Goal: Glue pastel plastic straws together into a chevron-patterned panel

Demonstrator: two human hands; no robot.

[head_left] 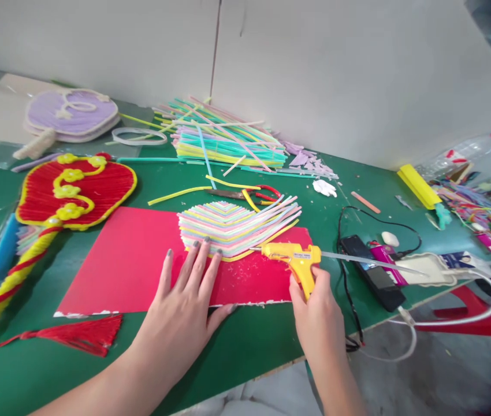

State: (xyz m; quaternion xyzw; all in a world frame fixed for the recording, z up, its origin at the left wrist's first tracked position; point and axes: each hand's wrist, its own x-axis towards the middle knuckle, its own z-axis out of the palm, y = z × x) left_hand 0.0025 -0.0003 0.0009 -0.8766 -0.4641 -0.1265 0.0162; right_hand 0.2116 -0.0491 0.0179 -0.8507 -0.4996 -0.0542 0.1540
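The left hand (pixel 185 312) lies flat with fingers slightly spread, grasping nothing, its fingertips at the near edge of the striped pipe-cleaner piece (pixel 217 228). That piece rests on a red sheet (pixel 128 248), its loose ends fanning rightward. The right hand (pixel 320 306) is closed round the handle of a yellow glue gun (pixel 291 252), nozzle at the piece's lower edge. Green counter (pixel 245 344) shows between the sheet's ragged near edge and the counter's front. Red-handled pliers (pixel 226 195) sit just beyond the piece; a red fan (pixel 72 193) overlaps the sheet's left side.
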